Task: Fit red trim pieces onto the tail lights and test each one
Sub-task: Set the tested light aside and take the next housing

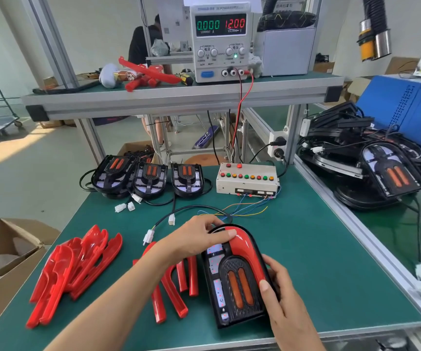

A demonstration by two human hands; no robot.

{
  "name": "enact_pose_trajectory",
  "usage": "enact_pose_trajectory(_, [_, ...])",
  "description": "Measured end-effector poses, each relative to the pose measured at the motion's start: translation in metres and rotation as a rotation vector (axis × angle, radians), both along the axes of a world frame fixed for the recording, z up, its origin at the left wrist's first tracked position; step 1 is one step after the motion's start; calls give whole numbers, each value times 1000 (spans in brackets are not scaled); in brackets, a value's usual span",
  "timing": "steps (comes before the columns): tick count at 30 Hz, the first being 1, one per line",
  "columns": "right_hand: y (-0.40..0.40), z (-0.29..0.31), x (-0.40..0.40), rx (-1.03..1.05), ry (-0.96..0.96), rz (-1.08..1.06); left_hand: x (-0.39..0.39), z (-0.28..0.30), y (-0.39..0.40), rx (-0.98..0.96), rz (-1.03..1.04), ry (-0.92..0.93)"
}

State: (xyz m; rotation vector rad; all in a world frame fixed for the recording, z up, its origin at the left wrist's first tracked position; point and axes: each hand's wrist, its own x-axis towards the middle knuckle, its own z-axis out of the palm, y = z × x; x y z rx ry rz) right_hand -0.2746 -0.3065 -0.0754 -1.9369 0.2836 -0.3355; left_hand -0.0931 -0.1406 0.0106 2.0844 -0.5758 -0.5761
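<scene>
Tail light (237, 282): flat on the green surface (331, 262) before me, so I can bear down on it.
Red trim (248, 252): arched over its right side, seemingly part-seated.
Left hand (199, 239): fingers curled over the arch top, pressing.
Right hand (280, 292): gripping the right edge, steadying.
Spare trims (72, 264): heaped left, within reach.
Tester box (247, 179): behind, for testing.

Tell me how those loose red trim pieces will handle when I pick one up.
The red trim pieces look like thin glossy moulded plastic: probably light, fairly stiff, maybe slippery. They lie nested in a pile, so lifting one may drag its neighbours. The long prongs could flex or snag.
</scene>
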Motion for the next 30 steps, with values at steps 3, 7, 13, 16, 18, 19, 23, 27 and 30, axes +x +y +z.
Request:
enact_pose_trajectory(3, [0, 2, -1, -9, -8, 18, -6, 5, -3, -129, -55, 252])
enact_pose_trajectory(7, [0, 1, -3, -47, -29, 13, -12, 7, -6, -282, -42, 395])
enact_pose_trajectory(13, [5, 0, 0, -66, -34, -8, -17, 13, -4, -316, -4, 354])
enact_pose_trajectory(16, [1, 1, 2, -24, -52, 22, -16, 16, -1, -310, 21, 358])
enact_pose_trajectory(18, [-3, 1, 2, 15, -41, 61, -16, 17, -1, -308, 32, 375])
enact_pose_trajectory(19, [-4, 2, 2, 33, -37, 74, -16, 18, -1, -312, 36, 381])
enact_pose_trajectory(23, [-9, 1, 2, 82, -62, 83, -18, 19, -3, -331, 22, 388])
enact_pose_trajectory(27, [-11, -1, 3, 115, -85, 85, -19, 20, -3, -352, 2, 390])
enact_pose_trajectory(30, [-11, -1, 3, 125, -93, 85, -19, 20, -4, -364, -7, 388])
